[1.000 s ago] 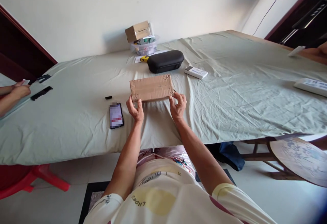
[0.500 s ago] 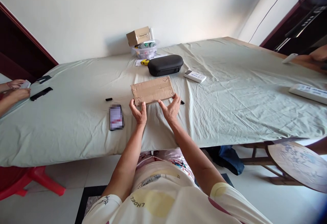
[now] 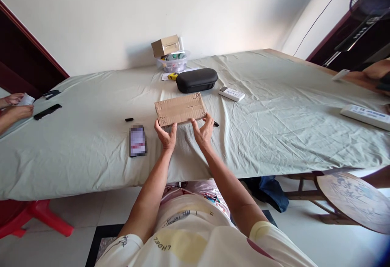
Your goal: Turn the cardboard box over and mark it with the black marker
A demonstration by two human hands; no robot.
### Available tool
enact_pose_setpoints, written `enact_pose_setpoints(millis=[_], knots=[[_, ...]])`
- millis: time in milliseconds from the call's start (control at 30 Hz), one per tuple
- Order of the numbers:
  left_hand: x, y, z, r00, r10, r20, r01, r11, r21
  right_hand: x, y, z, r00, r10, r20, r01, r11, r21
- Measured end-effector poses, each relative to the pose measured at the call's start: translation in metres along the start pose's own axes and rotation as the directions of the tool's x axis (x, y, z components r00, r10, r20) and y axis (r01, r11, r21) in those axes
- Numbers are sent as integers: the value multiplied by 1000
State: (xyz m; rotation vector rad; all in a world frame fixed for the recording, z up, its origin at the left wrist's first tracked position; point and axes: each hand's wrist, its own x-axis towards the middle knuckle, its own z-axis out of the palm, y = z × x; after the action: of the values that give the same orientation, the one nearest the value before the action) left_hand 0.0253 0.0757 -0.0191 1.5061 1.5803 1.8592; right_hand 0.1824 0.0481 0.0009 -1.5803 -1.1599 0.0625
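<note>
Left hand (image 3: 167, 136) and right hand (image 3: 203, 133) both have the cardboard box (image 3: 181, 109), fingers pinching its near corners, thumbs at the near edge. Box is about midway between front and back edges of the bench (image 3: 91, 153); can't tell if it's touching down. Phone (image 3: 137, 142) is left, nearer the front edge; black case (image 3: 197, 81) is just behind, toward the back edge.

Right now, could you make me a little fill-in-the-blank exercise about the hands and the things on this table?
1. The left hand and the right hand hold a box made of ____.
2. Of those two hands, the one nearer the phone is the ____ one.
3. The case beyond the box is ____ in colour.

Missing words: cardboard; left; black.
</note>
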Motion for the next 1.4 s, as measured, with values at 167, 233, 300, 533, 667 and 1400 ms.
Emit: enact_pose_setpoints(millis=[167, 233, 300, 533, 667, 1400], knots=[[10, -10, -4, 999, 40, 16, -39, 999, -33, 24, 8, -13, 999, 20, 41, -27, 982, 188], [13, -16, -4, 999, 40, 9, -39, 997, -63, 29, 9, -15, 999, 18, 43, -28, 970, 240], [16, -22, -3, 1000, 16, -10, -17, 996, -90, 32, 11, -13, 999, 7, 36, -17, 963, 271], [24, -40, -1, 994, -98, 48, 101, 992, -76, 31, 26, 4, 994, 32, 106, -61, 957, 285], [26, -45, -1, 983, -177, 50, 180, 982, -63, 28, 34, -1, 974, 82, 213, -117, 981, 155], [21, -37, -11, 961, -16, 277, 7, 999, 33, -11, 4, -7, 841, -17, 540, 181, 950, -254]])
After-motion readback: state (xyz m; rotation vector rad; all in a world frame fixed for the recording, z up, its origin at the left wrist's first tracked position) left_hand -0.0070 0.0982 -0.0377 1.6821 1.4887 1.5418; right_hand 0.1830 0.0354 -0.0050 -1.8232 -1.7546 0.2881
